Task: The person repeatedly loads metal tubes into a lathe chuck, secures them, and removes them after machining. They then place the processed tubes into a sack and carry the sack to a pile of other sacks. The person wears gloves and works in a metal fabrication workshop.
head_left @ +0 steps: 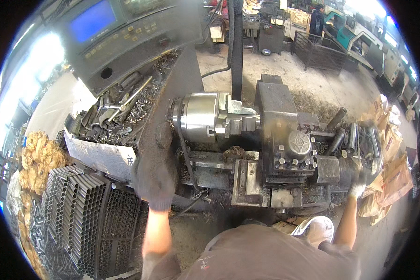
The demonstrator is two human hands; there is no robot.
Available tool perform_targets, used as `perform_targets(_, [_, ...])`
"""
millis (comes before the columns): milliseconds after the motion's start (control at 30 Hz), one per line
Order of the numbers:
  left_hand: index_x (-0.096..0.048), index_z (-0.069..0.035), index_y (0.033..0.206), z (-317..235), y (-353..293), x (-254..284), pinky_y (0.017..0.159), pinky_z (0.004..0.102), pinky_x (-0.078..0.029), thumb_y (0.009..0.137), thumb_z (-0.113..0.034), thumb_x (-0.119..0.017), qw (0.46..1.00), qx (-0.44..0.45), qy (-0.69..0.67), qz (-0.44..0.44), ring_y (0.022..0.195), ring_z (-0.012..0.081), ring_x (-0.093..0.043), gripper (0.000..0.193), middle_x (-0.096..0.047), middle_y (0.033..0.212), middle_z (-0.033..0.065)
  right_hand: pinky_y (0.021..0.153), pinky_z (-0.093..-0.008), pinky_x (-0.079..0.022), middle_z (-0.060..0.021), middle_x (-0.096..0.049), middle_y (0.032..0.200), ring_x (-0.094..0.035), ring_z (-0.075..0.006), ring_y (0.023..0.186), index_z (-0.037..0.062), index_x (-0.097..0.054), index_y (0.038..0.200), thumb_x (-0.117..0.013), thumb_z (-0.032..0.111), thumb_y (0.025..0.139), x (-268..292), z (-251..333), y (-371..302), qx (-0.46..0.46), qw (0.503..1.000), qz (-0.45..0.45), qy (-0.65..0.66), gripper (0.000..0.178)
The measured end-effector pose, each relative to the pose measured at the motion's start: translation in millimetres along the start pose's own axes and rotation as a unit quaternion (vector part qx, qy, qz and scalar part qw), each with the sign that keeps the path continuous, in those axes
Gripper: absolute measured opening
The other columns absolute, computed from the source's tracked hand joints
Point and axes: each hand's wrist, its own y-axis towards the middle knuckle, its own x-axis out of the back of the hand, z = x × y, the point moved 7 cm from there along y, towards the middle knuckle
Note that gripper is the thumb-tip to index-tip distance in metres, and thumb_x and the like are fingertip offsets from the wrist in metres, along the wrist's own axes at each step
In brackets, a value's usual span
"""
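Observation:
My left hand (157,179), in a dark glove, is raised in front of the lathe's headstock, left of the chuck. It is smeared by motion, and its fingers do not show clearly. At the right end of the lathe, my right hand (358,183) wears a lighter glove and is next to several metal tubes (353,137). What it touches, and how its fingers lie, is too blurred to make out. Between the hands are the shiny chuck (201,116) with its stepped jaws (240,122) and the square tool post (297,143) on the carriage.
A tray (100,148) of chips and hand tools stands left, below a control panel (126,35) with a blue screen. Stacked tubes (74,219) fill a rack at lower left. Brown paper sacks (389,179) lie right. A mesh bin (318,52) and another person (317,21) are farther back.

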Motion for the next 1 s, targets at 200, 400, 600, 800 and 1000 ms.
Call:
perform_targets(200, [-0.021,-0.013,0.168,-29.1,197.1,-157.4,0.105,0.0577,-0.049,0.107,-0.042,-0.051,0.959,0.068,0.189,0.202,0.123,0.0455,-0.065,0.074,-0.064,0.141,0.0234,0.085,-0.0439,-0.054,-0.0158,-0.070,0.104,-0.066,-0.0284,0.097,0.0053,-0.069,0.110,-0.059,0.031,0.101,-94.0,-172.0,-302.6,0.176,0.804,0.494,-0.280,0.029])
perform_targets(400, [-0.025,-0.023,0.167,-14.0,261.9,-227.8,0.096,0.0568,-0.055,0.095,-0.038,-0.065,0.925,0.072,0.232,0.293,0.108,0.0494,-0.071,0.083,-0.073,0.122,0.0263,0.093,-0.0417,-0.055,-0.0081,-0.070,0.107,-0.068,-0.0243,0.107,0.0187,-0.073,0.113,-0.053,0.056,0.101,-113.3,-109.9,-493.2,0.537,0.389,0.718,-0.213,0.045])
perform_targets(600, [-0.056,-0.015,0.143,-69.7,147.5,-157.1,0.086,0.0515,-0.058,0.101,-0.044,-0.059,0.959,-0.031,0.122,0.255,0.100,0.0379,-0.074,0.051,-0.074,0.110,0.0234,0.075,-0.0431,-0.059,0.0055,-0.079,0.101,-0.075,-0.0200,0.099,0.0241,-0.080,0.096,-0.066,0.036,0.094,-154.1,-73.6,-457.8,0.480,0.483,0.720,-0.134,0.018])
perform_targets(800, [-0.060,-0.019,0.140,-33.1,-181.3,-17.1,0.093,0.0539,-0.052,0.101,-0.045,-0.061,0.871,0.274,-0.043,0.405,0.105,0.0395,-0.070,0.047,-0.073,0.112,0.0179,0.077,-0.0433,-0.058,0.0040,-0.079,0.103,-0.075,-0.0209,0.100,0.0241,-0.080,0.098,-0.064,0.034,0.095,-293.8,33.4,-318.7,0.556,0.462,0.673,-0.156,0.019])
perform_targets(1000, [-0.072,-0.010,0.125,-71.1,-542.3,315.8,0.098,0.0476,-0.053,0.096,-0.046,-0.064,0.546,0.800,0.135,0.210,0.118,0.0404,-0.069,0.047,-0.074,0.124,0.0192,0.079,-0.0434,-0.058,0.0024,-0.079,0.104,-0.075,-0.0218,0.100,0.0240,-0.080,0.100,-0.063,0.033,0.096,-343.5,285.5,-351.5,0.692,0.395,0.592,-0.123,0.020])
